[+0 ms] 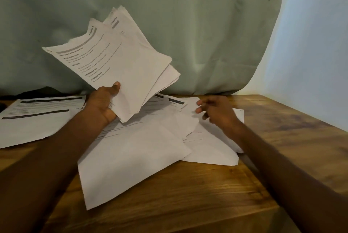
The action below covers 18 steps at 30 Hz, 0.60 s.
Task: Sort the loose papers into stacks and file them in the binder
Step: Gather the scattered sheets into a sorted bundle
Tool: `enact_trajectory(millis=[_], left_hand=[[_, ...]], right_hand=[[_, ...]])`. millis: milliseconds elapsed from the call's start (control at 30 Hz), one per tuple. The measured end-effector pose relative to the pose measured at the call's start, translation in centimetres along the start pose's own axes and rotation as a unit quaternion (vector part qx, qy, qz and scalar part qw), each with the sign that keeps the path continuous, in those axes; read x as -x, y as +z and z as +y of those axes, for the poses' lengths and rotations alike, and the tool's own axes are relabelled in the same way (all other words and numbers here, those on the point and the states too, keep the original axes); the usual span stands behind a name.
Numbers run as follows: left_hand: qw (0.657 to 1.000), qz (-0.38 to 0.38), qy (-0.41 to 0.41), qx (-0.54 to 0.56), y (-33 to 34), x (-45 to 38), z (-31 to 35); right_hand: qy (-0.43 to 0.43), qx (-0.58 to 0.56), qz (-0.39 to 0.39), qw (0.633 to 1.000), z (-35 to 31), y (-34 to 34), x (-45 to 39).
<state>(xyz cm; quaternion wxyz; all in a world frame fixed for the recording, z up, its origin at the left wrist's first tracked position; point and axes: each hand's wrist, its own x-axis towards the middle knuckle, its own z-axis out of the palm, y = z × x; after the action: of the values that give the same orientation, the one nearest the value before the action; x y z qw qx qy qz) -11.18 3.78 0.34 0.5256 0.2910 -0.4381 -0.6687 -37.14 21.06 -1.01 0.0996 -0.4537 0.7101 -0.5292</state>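
The bundle of papers (120,63) is lifted above the loose pile (150,138) on the worktop (188,195), gripped at its lower corner by the left hand (102,100), thumb on top, likely gathering 1 section. The right hand (214,109) hovers over the pile, fingers loosely curled and holding nothing. Left of the pile lies a sorted stack (37,115); no binder shows.

A wooden tabletop (197,191) carries a loose heap of white papers (143,149) at its middle and a printed stack (35,119) at far left.
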Motion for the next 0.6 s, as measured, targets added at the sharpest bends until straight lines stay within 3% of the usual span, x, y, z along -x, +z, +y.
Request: enact_trajectory(millis=[100, 167, 233, 300, 500, 600], left_hand=[[1.0, -0.008, -0.008, 0.013, -0.3, 0.2, -1.2], [0.999, -0.02, -0.018, 0.029, 0.0, 0.3, -1.9], [0.999, -0.032, -0.026, 0.033, 0.4, 0.6, -2.2], [0.999, -0.04, -0.019, 0.031, 0.6, 0.7, -2.2], [0.997, -0.076, -0.001, 0.028, 0.9, 1.0, -2.3], [0.995, -0.091, 0.012, 0.026, 0.9, 1.0, -2.4]], right_hand=[[-0.019, 0.29, 0.11, 0.951, 2.1, -3.1, -1.2], [0.001, 0.353, 0.06, 0.934, 2.7, -4.0, -1.4], [0.044, 0.362, -0.046, 0.93, 2.7, -3.5, -1.1], [0.076, 0.367, -0.097, 0.922, 2.3, -2.8, -0.5], [0.129, 0.31, -0.013, 0.942, 2.1, -3.3, -0.7], [0.136, 0.262, 0.087, 0.951, 2.7, -3.2, -0.7]])
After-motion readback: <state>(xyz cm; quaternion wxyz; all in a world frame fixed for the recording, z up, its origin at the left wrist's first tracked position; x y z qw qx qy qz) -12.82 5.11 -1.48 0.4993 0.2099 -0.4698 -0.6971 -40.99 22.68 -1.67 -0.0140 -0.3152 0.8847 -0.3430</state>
